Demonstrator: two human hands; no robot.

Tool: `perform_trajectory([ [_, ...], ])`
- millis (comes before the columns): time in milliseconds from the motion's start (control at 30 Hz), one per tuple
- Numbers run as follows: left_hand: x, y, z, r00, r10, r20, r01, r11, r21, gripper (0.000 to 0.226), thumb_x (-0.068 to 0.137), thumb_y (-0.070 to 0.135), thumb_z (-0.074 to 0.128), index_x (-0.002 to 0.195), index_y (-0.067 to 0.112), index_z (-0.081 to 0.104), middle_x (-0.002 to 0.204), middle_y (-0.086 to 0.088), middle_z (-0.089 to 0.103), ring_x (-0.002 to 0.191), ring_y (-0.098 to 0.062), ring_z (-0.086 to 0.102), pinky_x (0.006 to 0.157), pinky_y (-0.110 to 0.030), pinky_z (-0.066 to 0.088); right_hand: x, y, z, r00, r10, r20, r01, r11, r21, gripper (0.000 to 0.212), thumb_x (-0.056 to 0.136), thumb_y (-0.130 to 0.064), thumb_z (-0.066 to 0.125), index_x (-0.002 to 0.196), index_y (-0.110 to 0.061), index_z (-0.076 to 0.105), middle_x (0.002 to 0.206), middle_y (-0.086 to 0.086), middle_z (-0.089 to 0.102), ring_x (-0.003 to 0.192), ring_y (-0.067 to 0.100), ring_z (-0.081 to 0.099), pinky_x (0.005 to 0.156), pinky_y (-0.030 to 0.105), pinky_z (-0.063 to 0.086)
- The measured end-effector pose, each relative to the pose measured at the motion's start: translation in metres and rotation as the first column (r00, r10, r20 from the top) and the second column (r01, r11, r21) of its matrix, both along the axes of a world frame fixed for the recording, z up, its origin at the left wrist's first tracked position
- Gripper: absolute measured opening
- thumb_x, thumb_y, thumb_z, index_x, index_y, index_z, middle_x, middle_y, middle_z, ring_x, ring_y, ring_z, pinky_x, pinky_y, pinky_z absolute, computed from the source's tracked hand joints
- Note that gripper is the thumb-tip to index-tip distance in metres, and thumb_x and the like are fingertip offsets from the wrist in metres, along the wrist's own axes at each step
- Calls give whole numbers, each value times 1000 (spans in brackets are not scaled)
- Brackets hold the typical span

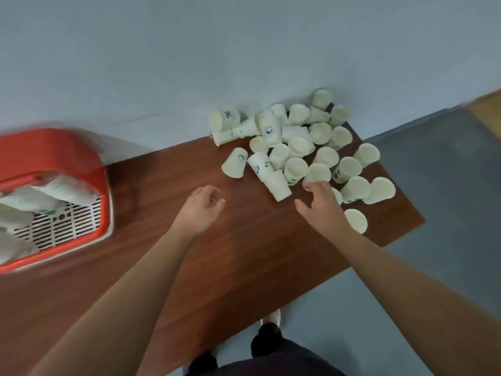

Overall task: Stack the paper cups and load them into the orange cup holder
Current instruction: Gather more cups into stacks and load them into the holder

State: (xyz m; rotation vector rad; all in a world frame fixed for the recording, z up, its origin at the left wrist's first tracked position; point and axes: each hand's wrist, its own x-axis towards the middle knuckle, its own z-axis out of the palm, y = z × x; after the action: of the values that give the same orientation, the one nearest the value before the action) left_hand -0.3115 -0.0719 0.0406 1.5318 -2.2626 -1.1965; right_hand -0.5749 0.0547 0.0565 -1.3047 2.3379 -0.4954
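Several loose white paper cups (298,142) lie heaped on the far right of the brown wooden table (217,253), some upright, some tipped over. The orange cup holder (54,153) stands at the left edge and holds stacks of cups (54,191) lying inside it. My right hand (322,204) reaches into the near side of the heap with fingers spread, fingertips at an upright cup (320,172), holding nothing that I can see. My left hand (200,207) hovers over bare wood left of the heap, fingers loosely curled and empty.
A grey wall runs behind the table. The table's right edge drops to grey floor. One cup (356,219) stands alone near that edge, right of my right wrist. My feet (268,332) show below the near edge.
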Motion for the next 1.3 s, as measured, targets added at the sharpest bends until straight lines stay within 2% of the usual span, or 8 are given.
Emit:
perform_trajectory([
  [233,-166,3,-15,997,-71,27,71,997,4,45,93,31,62,135,17,52,136,-4,45,116,-18,52,101,-35,42,-109,21,-26,999,-31,-23,32,999,29,68,84,-38,72,139,-9,46,134,12,44,126,28,44,108,41,38],
  [367,-215,-8,-37,978,165,124,-173,983,60,58,93,35,60,141,7,41,140,-15,40,124,-34,48,102,-47,44,-116,19,-56,987,15,-160,2,995,104,85,78,-53,74,141,-6,42,128,17,48,118,33,49,104,41,40],
  [500,-230,-13,-63,929,299,219,-330,936,121,77,91,49,64,143,2,33,141,-22,39,127,-42,46,104,-53,42,-112,14,-78,980,-16,-198,46,988,147,94,80,-57,71,148,-6,30,134,19,43,126,35,43,106,43,39],
  [667,-235,-8,-87,914,333,231,-371,917,146,76,89,45,68,137,-1,32,139,-22,45,123,-40,51,97,-50,46,-114,9,-92,984,-4,-181,27,991,127,85,84,-46,71,147,-5,31,131,16,46,118,33,48,99,42,43],
  [867,-217,15,-108,883,454,119,-468,835,291,43,92,34,68,115,12,38,110,-8,63,80,-15,60,63,-30,45,-108,19,-94,986,-11,-168,14,1000,21,72,79,-36,76,134,-1,46,114,17,55,100,34,56,88,44,49],
  [967,-207,19,-115,855,512,86,-502,773,388,48,88,39,72,114,16,39,111,-8,65,82,-15,63,79,-37,56,-104,20,-90,990,41,-137,-36,998,42,68,85,-37,70,139,-6,42,122,14,52,108,31,53,94,41,46],
  [1067,-213,13,-116,810,585,39,-532,705,469,67,81,57,73,123,14,43,113,-5,63,96,-19,65,92,-44,56,-105,8,-88,995,62,-80,-58,997,57,67,89,-33,67,144,-7,38,129,14,49,116,32,50,96,39,44],
  [1300,-223,20,-117,873,487,-27,-429,794,432,68,81,41,79,132,13,44,123,-2,59,103,-18,64,90,-41,57,-97,2,-93,990,130,62,-133,990,44,68,88,-27,68,146,-10,37,136,12,48,122,32,46,99,41,43],
])
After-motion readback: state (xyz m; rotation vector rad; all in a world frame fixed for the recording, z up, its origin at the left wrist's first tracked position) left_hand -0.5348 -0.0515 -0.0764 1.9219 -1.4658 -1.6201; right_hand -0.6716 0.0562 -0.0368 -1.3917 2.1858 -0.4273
